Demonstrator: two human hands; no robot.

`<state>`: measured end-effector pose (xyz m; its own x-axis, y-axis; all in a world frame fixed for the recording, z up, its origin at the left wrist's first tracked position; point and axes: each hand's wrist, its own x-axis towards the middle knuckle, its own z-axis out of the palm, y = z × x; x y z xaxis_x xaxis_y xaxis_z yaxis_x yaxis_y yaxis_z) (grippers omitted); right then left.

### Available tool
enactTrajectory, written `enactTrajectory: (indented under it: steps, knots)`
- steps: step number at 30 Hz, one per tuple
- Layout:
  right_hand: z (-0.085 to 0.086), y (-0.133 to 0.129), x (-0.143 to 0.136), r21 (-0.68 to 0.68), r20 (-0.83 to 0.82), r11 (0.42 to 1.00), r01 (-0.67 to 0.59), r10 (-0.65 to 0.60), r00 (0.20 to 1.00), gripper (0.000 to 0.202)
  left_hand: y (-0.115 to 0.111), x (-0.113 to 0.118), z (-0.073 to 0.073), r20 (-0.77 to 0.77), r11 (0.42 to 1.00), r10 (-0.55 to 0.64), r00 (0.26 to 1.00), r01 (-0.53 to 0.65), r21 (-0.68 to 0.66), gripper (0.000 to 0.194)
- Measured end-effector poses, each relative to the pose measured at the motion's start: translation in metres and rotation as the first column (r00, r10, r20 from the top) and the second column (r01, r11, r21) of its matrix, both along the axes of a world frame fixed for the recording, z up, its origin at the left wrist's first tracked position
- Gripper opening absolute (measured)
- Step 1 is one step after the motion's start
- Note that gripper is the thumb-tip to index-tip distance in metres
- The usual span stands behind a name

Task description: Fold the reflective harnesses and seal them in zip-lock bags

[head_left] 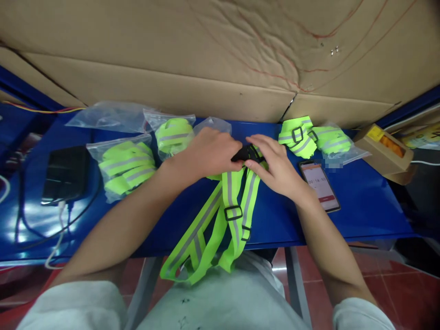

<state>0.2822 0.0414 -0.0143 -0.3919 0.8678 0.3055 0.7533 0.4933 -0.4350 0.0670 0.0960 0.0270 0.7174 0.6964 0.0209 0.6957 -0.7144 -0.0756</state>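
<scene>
Brown cardboard (154, 55) rises beyond both hands, and below it a blue tabletop (275, 229) spreads out to either side of them. Nearer the body than the hands lies the neon-yellow strap harness (228, 190), its loops loose and drooping over the table's near edge. Judging by its neighbours, folding and bagging are done for three bundles: one left of the left hand (220, 151) in a clear bag (129, 162), one just beyond that hand (175, 130), and one beyond and right of the right hand (332, 140). Another folded bundle (299, 135), just beyond the right hand, seems to have no bag, while the harness being handled has neither fold nor bag. Its long axis runs from the hands back toward the lap, slanting left, with the looped end pointing at the body. Both hands are closed: the left is curled around one end of a black buckle (245, 154), and the right pinches the other between thumb and fingers. A phone (319, 185) (its timer showing) lies right of the right hand. The buckle lies roughly crosswise; whether its halves are joined is hard to tell behind the fingers.
</scene>
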Motion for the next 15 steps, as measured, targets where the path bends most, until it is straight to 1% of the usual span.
enactTrajectory:
  steps: [2,4,8,10,11,13,14,15]
  knots:
    - [-0.006,0.002,-0.001,-0.024,0.029,0.999,-0.023,0.024,0.999,0.064,0.005,-0.004,0.0,-0.017,1.0,0.007,1.0,-0.007,0.007,0.037]
    - [-0.011,0.004,-0.005,-0.035,0.091,0.999,-0.019,0.022,0.996,0.069,0.008,-0.007,-0.004,-0.024,1.0,-0.008,1.0,0.008,0.005,0.033]
    - [-0.019,0.004,-0.012,-0.017,0.253,0.999,0.046,-0.041,0.966,0.066,0.012,-0.01,-0.012,-0.042,0.999,-0.044,0.998,0.044,-0.021,0.029]
    - [-0.02,0.006,-0.008,-0.014,0.274,0.996,0.084,-0.077,0.959,0.065,0.013,-0.014,-0.01,-0.064,0.999,-0.025,0.998,0.023,-0.038,0.029]
    - [-0.019,0.007,-0.005,-0.006,0.247,0.995,0.102,-0.098,0.964,0.065,0.014,-0.018,-0.005,-0.068,0.999,-0.006,0.998,0.003,-0.045,0.029]
    - [-0.016,0.011,0.008,0.033,0.121,0.988,0.151,-0.154,0.981,0.065,0.018,-0.034,0.008,-0.013,0.997,0.041,0.999,-0.041,-0.064,0.037]
    - [-0.013,0.013,0.016,0.064,0.035,0.981,0.186,-0.188,0.982,0.064,0.021,-0.045,0.015,0.077,0.995,0.07,0.995,-0.063,-0.08,0.043]
    - [-0.009,0.015,0.025,0.101,-0.06,0.968,0.231,-0.226,0.972,0.062,0.025,-0.059,0.022,0.199,0.992,0.088,0.976,-0.067,-0.111,0.047]
